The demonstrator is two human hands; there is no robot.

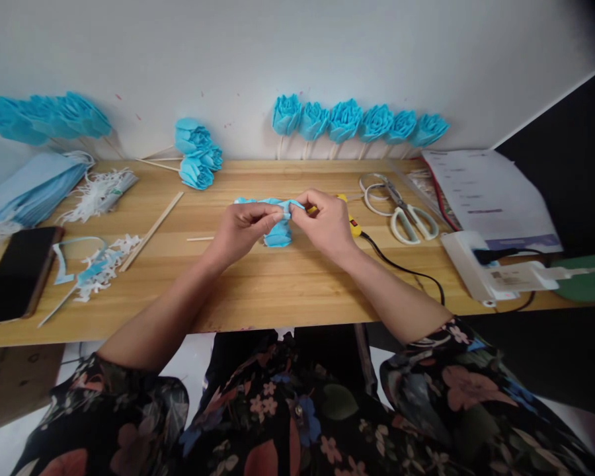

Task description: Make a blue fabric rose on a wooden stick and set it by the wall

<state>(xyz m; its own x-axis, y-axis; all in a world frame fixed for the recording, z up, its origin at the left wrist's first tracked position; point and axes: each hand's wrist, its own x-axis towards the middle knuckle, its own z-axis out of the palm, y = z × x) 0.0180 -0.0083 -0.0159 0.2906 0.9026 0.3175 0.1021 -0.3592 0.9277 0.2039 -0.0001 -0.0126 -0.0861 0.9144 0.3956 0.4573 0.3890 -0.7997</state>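
Both my hands meet over the middle of the wooden table [277,291]. My left hand [242,228] is closed in a pinch on a blue folded strip of mask fabric [279,233]. My right hand [324,221] is closed on the same blue strip from the right. The strip is partly rolled below my fingers and trails flat to the left. A thin wooden stick [201,238] lies just left of my left hand. A yellow-handled tool [353,225] with a black cord lies behind my right hand.
Finished blue fabric roses [357,122] lean on the wall; more roses [196,155] lie at the back left. White scissors [409,215], papers [480,188], a white power strip [480,271] are right. Blue masks [27,192], white scraps [96,192], a phone [17,271] are left.
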